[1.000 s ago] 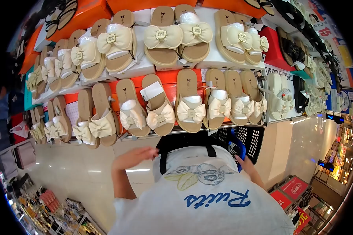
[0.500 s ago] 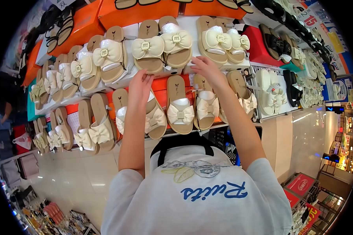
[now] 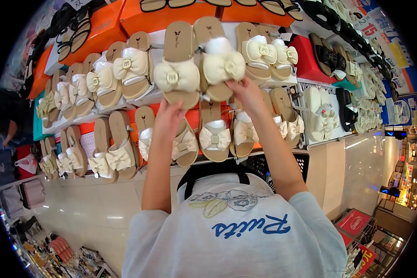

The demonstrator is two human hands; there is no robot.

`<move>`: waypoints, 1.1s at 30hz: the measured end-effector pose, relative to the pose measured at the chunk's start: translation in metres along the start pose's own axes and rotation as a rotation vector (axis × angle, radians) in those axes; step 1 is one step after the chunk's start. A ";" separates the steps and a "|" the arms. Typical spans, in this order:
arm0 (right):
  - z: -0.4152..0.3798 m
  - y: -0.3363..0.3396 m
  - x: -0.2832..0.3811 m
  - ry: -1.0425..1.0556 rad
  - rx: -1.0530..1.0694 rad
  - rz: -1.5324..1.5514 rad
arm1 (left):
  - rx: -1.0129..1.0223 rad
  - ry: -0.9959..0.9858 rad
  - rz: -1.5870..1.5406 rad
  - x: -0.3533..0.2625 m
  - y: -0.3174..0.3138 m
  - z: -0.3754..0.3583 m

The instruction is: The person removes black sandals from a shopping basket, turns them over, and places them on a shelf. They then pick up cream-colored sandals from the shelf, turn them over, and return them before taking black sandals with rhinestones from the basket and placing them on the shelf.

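A pair of tan sandals with cream bow straps is held up off the upper row. My left hand (image 3: 169,116) grips the toe end of the left sandal (image 3: 178,78), its fingers under the sole. My right hand (image 3: 245,90) is closed on the front edge of the right sandal (image 3: 220,67), whose bow is slightly blurred. White stuffing shows at that sandal's strap. Just below the hands, a lower row holds more bow sandals, among them one (image 3: 214,134) between my forearms.
Orange shoe boxes (image 3: 148,17) carry dark-strapped sandals at the back. White sandals (image 3: 320,111) lie to the right. A black basket (image 3: 302,163) is partly hidden behind my right arm. A person's arm (image 3: 10,132) shows at the far left.
Both hands have closed on the pair of bow sandals, which has risen from the upper row towards the camera. Before, the hands were empty at its front edge.
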State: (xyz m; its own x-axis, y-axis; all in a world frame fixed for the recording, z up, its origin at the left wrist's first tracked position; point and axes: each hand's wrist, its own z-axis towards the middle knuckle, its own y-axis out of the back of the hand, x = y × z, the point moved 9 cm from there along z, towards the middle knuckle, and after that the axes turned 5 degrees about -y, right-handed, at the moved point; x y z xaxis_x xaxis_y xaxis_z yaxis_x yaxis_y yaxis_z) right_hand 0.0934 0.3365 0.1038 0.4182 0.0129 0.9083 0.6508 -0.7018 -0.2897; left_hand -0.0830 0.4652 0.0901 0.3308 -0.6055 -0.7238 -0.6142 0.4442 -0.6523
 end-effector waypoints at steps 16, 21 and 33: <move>-0.173 0.028 -0.025 -0.137 0.058 0.076 | 0.383 0.390 0.208 0.051 -0.003 -0.130; -0.183 0.024 -0.037 -0.322 0.014 0.299 | 0.400 0.343 0.077 0.042 -0.025 -0.115; -0.196 0.029 -0.027 -0.090 -0.004 0.297 | 0.771 0.252 0.188 0.036 -0.039 -0.109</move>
State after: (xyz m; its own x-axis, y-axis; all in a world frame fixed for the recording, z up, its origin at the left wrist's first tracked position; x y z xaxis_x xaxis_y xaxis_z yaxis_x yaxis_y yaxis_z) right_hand -0.0236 0.1761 0.1299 0.6442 -0.1305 0.7537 0.4890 -0.6874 -0.5370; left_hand -0.1253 0.3538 0.1137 0.0454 -0.5653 -0.8236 0.0498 0.8247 -0.5633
